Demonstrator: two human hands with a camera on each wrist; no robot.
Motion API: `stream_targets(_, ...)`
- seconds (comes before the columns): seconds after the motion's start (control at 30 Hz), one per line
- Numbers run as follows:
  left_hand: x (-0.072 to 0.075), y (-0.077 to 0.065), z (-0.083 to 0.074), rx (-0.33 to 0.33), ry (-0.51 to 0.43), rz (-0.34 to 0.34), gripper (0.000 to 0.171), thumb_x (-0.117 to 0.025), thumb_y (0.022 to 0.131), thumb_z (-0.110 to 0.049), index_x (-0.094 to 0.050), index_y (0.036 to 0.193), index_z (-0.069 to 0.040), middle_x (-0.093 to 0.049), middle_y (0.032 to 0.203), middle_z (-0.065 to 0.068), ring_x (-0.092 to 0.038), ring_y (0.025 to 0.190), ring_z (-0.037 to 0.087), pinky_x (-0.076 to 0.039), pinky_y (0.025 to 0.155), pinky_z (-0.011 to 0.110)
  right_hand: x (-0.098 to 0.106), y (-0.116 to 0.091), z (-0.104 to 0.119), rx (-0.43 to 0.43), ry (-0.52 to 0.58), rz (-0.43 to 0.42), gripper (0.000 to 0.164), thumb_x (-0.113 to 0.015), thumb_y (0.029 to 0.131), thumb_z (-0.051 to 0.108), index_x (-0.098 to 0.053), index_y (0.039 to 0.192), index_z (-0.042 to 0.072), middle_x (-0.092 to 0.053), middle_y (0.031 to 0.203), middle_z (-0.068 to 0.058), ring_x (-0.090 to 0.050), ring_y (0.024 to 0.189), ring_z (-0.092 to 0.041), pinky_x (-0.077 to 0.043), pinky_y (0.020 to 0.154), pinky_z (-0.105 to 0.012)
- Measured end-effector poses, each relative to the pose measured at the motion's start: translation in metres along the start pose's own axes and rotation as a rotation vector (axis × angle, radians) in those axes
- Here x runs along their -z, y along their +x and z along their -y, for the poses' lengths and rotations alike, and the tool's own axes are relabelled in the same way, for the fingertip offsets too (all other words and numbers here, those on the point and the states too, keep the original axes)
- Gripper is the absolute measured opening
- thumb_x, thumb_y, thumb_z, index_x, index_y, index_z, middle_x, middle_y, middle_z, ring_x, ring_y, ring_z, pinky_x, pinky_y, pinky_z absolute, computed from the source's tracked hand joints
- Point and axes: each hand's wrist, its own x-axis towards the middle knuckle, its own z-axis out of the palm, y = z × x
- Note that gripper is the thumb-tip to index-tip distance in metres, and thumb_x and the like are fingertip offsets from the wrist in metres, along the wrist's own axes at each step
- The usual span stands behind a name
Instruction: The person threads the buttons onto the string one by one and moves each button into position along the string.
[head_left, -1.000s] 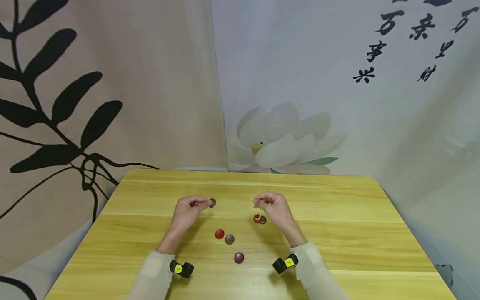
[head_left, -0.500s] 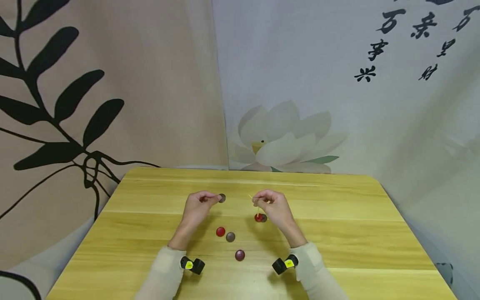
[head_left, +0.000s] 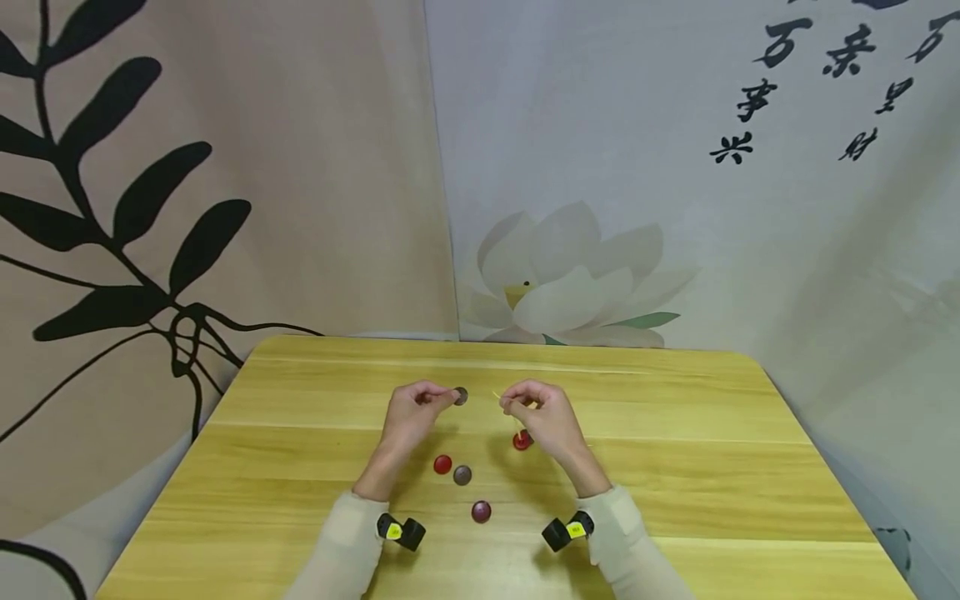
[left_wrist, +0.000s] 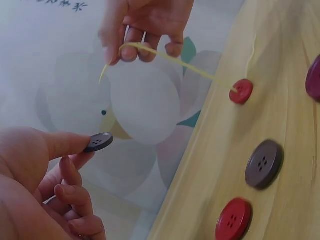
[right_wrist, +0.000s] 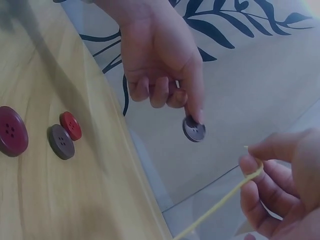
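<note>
My left hand [head_left: 415,414] pinches a dark grey four-hole button [left_wrist: 100,142] between thumb and forefinger, holding it up above the table. Facing it a short way to the right, my right hand [head_left: 545,414] pinches a yellow string [right_wrist: 220,204] near its end, and a short tip sticks out past the fingers. Down from that hand the string runs through a red button [left_wrist: 241,91]. In the head view a second, dark button peeks out behind this red one, mostly covered. The string's tip and the grey button are apart.
On the wooden table [head_left: 675,467] lie three loose buttons: a red one [head_left: 442,464], a grey-brown one [head_left: 462,475] and a maroon one [head_left: 481,511] closer to the person. A printed curtain [head_left: 337,167] hangs behind the table's far edge.
My left hand has moved right with the grey button, narrowing the gap to the right hand. The right hand stays nearly in place, while the red button below it has shifted slightly.
</note>
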Motion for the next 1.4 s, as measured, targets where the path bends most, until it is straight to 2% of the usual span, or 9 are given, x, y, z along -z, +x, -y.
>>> stream_targets(0.13, -0.008, -0.001, -0.002, -0.011, -0.002, 0.002, 0.014, -0.076, 0.088, -0.021, -0.075, 0.089, -0.007, -0.055, 0.076, 0.001, -0.046, 0.068, 0.015, -0.036, 0.055, 0.024, 0.000, -0.001, -0.001, 0.005, 0.002, 0.018, 0.012, -0.062, 0.091, 0.007, -0.074, 0.090, 0.010, -0.067, 0.079, 0.000, -0.064, 0.082, -0.031, -0.043, 0.063, -0.028)
stream_targets(0.33, -0.015, -0.003, -0.003, -0.028, -0.011, 0.021, 0.013, -0.075, 0.088, -0.022, -0.075, 0.089, -0.009, -0.056, 0.076, 0.001, -0.046, 0.066, 0.015, -0.035, 0.054, 0.023, -0.002, -0.002, -0.001, 0.039, -0.011, 0.042, 0.012, -0.062, 0.090, 0.006, -0.074, 0.089, 0.009, -0.069, 0.079, 0.000, -0.064, 0.076, -0.023, -0.043, 0.055, -0.025)
stream_targets(0.5, -0.018, -0.003, -0.004, -0.033, -0.013, 0.031, 0.014, -0.075, 0.089, -0.023, -0.075, 0.089, -0.009, -0.056, 0.077, 0.001, -0.046, 0.067, 0.015, -0.035, 0.054, 0.023, -0.003, -0.003, -0.001, 0.035, -0.020, 0.042, 0.010, -0.064, 0.091, 0.005, -0.074, 0.091, 0.004, -0.069, 0.079, 0.000, -0.064, 0.078, -0.030, -0.038, 0.050, -0.023)
stream_targets(0.6, -0.020, -0.004, -0.004, -0.040, -0.024, 0.036, 0.014, -0.076, 0.088, -0.023, -0.075, 0.088, -0.008, -0.055, 0.076, 0.001, -0.045, 0.066, 0.014, -0.035, 0.053, 0.023, -0.004, -0.003, -0.001, 0.033, -0.023, 0.038, 0.009, -0.066, 0.091, 0.006, -0.074, 0.090, 0.005, -0.069, 0.079, 0.000, -0.063, 0.078, -0.028, -0.038, 0.051, -0.023)
stream_targets(0.77, -0.022, -0.005, -0.006, -0.042, -0.043, 0.039, 0.014, -0.076, 0.088, -0.021, -0.075, 0.088, -0.008, -0.054, 0.075, 0.000, -0.044, 0.065, 0.014, -0.034, 0.053, 0.023, -0.006, -0.002, 0.000, 0.027, -0.021, 0.029, 0.007, -0.068, 0.091, 0.008, -0.075, 0.088, 0.009, -0.069, 0.078, 0.000, -0.060, 0.076, -0.018, -0.038, 0.053, -0.024)
stream_targets(1.17, -0.027, -0.007, -0.009, -0.044, -0.053, 0.065, 0.014, -0.076, 0.088, -0.024, -0.075, 0.088, -0.010, -0.055, 0.077, 0.000, -0.045, 0.065, 0.013, -0.035, 0.054, 0.022, -0.006, -0.001, -0.001, 0.025, -0.034, 0.008, 0.010, -0.069, 0.090, 0.008, -0.075, 0.087, 0.014, -0.067, 0.077, 0.002, -0.059, 0.076, -0.015, -0.043, 0.065, -0.028)
stream_targets(1.4, -0.030, -0.007, -0.011, -0.054, -0.061, 0.077, 0.015, -0.076, 0.088, -0.023, -0.075, 0.087, -0.008, -0.053, 0.074, 0.000, -0.042, 0.061, 0.012, -0.033, 0.051, 0.022, -0.006, -0.002, 0.007, 0.012, -0.026, -0.001, 0.008, -0.068, 0.090, 0.003, -0.074, 0.088, 0.007, -0.068, 0.079, -0.006, -0.059, 0.078, -0.021, -0.042, 0.071, -0.031)
